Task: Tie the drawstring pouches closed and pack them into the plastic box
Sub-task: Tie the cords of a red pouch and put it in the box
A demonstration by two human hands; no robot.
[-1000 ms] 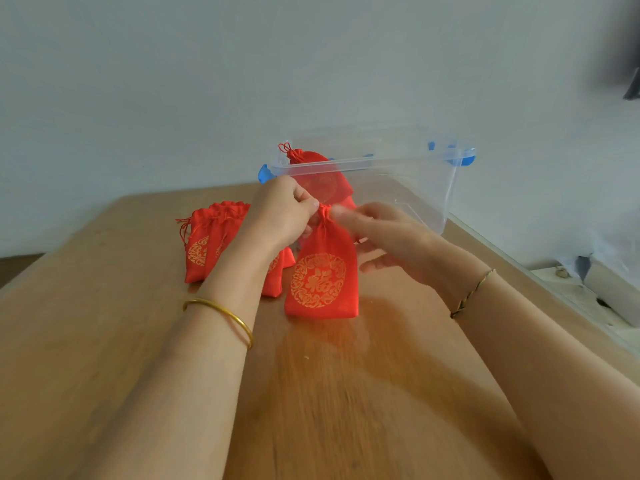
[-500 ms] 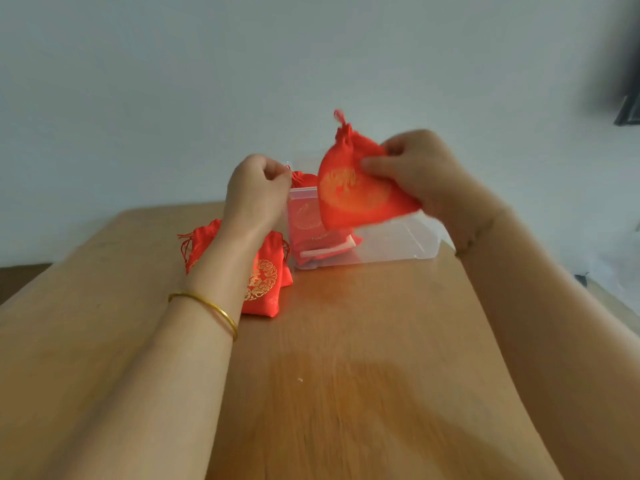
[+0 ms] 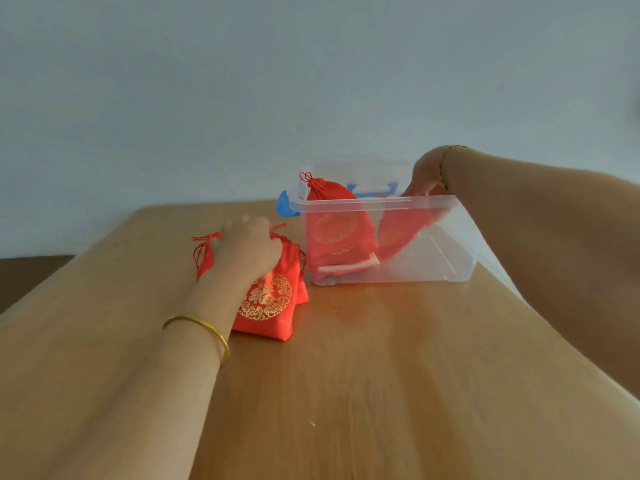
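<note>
A clear plastic box (image 3: 433, 271) with blue latches stands at the far middle of the wooden table. Tied red pouches (image 3: 332, 230) with gold print lean inside its left end. My right hand (image 3: 427, 176) reaches over the rim and holds another red pouch (image 3: 403, 232) down inside the box; its fingertips are hidden behind the wall. On the table left of the box lies a pile of red pouches (image 3: 273, 303). My left hand (image 3: 247, 245) rests on the pile's top, fingers curled over the gathered necks.
The wooden table (image 3: 363, 393) stretches toward me. A pale wall rises close behind the box. The table's right edge runs just past the box, and its left edge drops to a dark floor.
My right hand carried the tied pouch up from the table, over the rim and down into the box. My left hand dropped onto the pile of pouches on the table.
</note>
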